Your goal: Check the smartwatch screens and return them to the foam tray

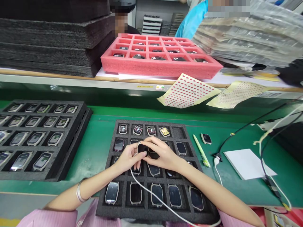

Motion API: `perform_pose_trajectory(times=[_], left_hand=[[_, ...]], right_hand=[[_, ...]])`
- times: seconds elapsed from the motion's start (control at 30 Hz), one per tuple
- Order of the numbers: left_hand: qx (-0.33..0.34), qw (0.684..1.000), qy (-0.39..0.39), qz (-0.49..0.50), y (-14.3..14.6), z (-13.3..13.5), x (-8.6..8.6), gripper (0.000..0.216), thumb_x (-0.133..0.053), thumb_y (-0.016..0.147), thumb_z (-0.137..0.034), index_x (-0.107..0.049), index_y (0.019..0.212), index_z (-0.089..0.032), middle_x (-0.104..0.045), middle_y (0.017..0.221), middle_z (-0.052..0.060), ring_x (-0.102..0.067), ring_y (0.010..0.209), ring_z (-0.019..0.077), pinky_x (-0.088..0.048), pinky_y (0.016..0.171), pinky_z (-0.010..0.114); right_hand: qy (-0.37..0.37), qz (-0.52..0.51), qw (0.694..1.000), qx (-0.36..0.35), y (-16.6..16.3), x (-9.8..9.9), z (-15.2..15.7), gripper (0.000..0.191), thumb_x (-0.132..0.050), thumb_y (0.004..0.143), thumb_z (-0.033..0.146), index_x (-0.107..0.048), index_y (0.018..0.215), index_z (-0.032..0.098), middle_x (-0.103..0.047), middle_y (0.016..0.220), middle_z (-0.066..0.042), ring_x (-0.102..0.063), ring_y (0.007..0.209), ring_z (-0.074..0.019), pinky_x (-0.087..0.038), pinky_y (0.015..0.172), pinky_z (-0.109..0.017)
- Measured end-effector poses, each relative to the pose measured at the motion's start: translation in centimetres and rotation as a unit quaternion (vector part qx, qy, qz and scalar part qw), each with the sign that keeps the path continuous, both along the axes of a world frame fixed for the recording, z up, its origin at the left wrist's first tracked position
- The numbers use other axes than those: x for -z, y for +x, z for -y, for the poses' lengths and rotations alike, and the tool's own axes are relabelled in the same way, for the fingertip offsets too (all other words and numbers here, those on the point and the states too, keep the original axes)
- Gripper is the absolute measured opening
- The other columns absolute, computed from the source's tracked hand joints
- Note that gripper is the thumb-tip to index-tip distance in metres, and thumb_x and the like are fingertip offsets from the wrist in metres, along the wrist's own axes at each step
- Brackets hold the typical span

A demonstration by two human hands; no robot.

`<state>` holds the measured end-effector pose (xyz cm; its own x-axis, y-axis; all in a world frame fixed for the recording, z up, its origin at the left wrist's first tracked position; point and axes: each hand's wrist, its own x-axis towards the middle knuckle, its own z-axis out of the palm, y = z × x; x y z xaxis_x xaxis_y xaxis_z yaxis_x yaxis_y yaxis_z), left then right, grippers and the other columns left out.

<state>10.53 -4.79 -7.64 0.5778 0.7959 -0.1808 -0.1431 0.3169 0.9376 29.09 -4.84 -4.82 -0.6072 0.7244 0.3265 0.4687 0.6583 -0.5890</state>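
My left hand (129, 156) and my right hand (159, 152) both grip one smartwatch body (142, 149) with a dark screen, my right thumb on its face. A white cable (155, 192) runs up to my left fingers; its end is hidden behind the watch. Beneath my hands lies a black foam tray (151, 212) with watch bodies in its compartments. Three watches in the back row, one of them a lit watch (151, 130), show dark faces with colour, and another watch (164, 131) shows a yellow face. The front-row watches, such as this watch (135, 193), have dark screens.
Left, stacked foam trays (63, 154) hold more watches. Right lie a green pen (201, 150), a single watch (206, 138), white paper (248, 164) and cables (236, 130). The shelf holds a pink foam tray (161, 67), black foam (47, 56), plastic trays (248, 37) and hanging sticker sheets (188, 91). People are beyond.
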Motion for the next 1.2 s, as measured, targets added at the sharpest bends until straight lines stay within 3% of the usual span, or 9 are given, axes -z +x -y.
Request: perform_pose_trajectory(times=[0.37, 1.2], left_hand=[[-0.013, 0.999, 0.041, -0.006, -0.1, 0.2, 0.5, 0.033, -0.064, 0.082, -0.039, -0.057, 0.1, -0.012, -0.056, 0.067, -0.003, -0.038, 0.031, 0.0008, -0.029, 0.03, 0.013], [0.002, 0.997, 0.061, -0.039, 0.0, 0.3, 0.4, 0.038, -0.062, 0.082, -0.044, -0.054, 0.1, -0.011, -0.048, 0.061, -0.005, -0.039, 0.031, 0.0026, -0.029, 0.03, 0.015]], right_hand=[[-0.023, -0.065, 0.997, -0.029, 0.0, 0.7, 0.0, 0.055, -0.062, 0.086, 0.019, -0.041, 0.136, 0.02, -0.051, 0.109, -0.011, -0.054, 0.099, -0.0216, -0.05, 0.084, -0.037], [-0.013, -0.059, 0.998, -0.017, 0.3, 1.1, 0.1, 0.053, -0.064, 0.087, 0.026, -0.043, 0.135, 0.02, -0.053, 0.107, -0.011, -0.054, 0.098, -0.0223, -0.05, 0.084, -0.038]])
